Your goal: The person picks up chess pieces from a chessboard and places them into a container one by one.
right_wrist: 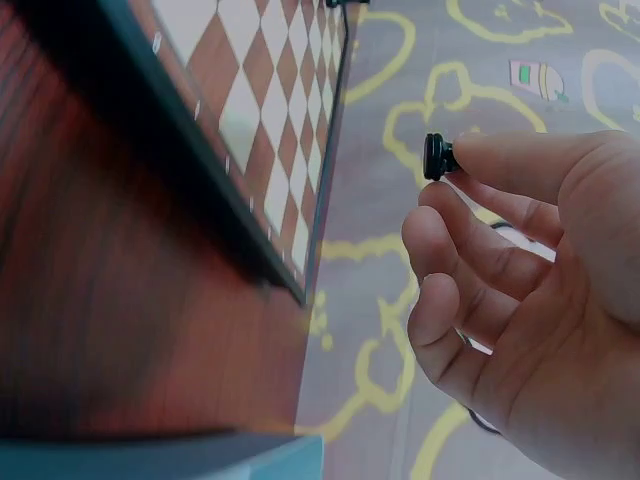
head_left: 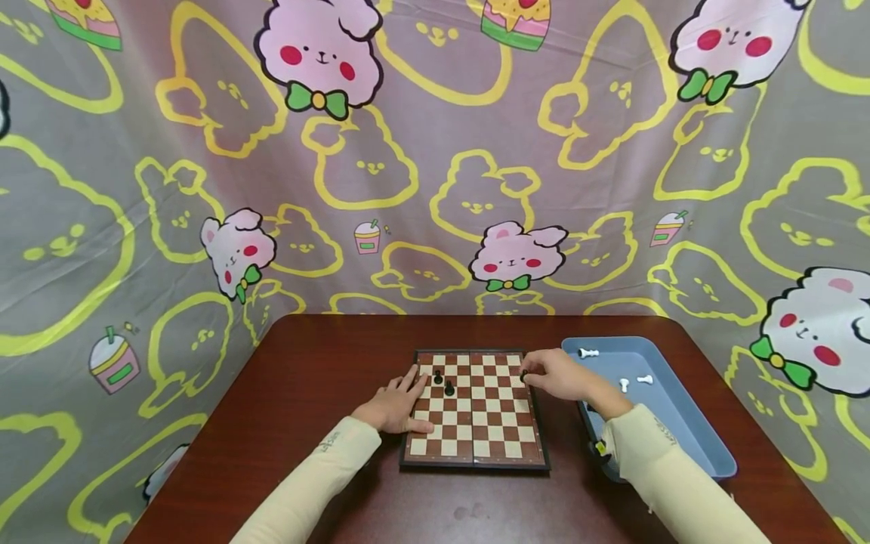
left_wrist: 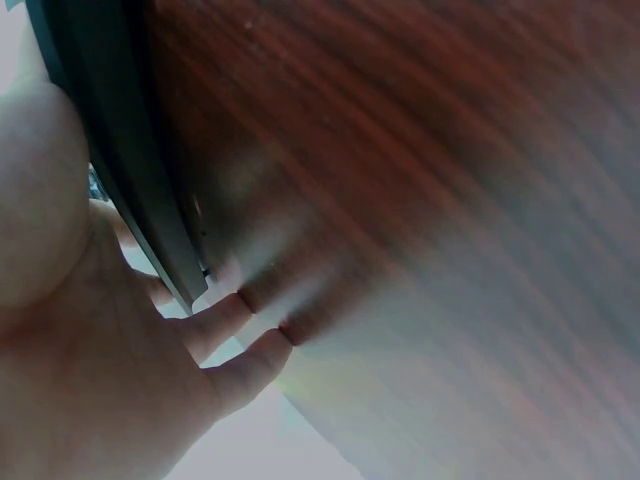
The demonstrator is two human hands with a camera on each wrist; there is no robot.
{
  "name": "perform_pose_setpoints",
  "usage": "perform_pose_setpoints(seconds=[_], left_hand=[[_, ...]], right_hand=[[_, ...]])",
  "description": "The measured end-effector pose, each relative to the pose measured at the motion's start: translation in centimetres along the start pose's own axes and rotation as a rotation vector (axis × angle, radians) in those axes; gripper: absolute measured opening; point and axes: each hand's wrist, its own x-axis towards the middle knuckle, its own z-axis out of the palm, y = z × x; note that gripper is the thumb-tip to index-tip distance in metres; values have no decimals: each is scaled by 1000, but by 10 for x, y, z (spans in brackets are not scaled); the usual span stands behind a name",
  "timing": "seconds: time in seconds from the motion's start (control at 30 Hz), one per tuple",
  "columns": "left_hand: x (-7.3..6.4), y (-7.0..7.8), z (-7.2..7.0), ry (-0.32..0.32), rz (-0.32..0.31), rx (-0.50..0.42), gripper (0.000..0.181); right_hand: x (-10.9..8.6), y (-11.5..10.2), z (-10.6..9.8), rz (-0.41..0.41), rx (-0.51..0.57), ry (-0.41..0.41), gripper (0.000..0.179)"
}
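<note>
A brown-and-cream chessboard [head_left: 481, 462] lies unfolded on the table. My left hand [head_left: 390, 404] rests along its left edge, fingers spread, with the thumb and index finger over the board. In the left wrist view, two fingertips [left_wrist: 265, 350] of that hand reach the tabletop beside the dark board rim [left_wrist: 150, 220]. Over the board's right edge near the far corner, my right hand [head_left: 553, 375] pinches a small black chess piece [right_wrist: 434, 157] between thumb and fingertips, its round base showing. Two black chess pieces, one [head_left: 438, 376] behind the other [head_left: 449, 388], stand on the far left squares.
Right of the board sits a blue-grey tray [head_left: 693, 423], partly beneath the right forearm. Several white chess pieces lie in it, one of them [head_left: 587, 353] near its far left corner. A patterned curtain [head_left: 421, 174] hangs behind and beside the dark red wooden table [head_left: 326, 344].
</note>
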Motion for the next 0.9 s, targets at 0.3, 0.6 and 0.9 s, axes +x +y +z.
perform_pose_setpoints(seconds=[0.3, 0.6, 0.9], left_hand=[[0, 0, -1, 0, 3, -16, 104], [0, 1, 0, 15, 3, -12, 104], [-2, 1, 1, 19, 7, -30, 103]], right_hand=[[-13, 19, -19, 31, -26, 27, 6], [-28, 44, -31, 90, -20, 38, 9], [-44, 70, -39, 159, -33, 53, 9]])
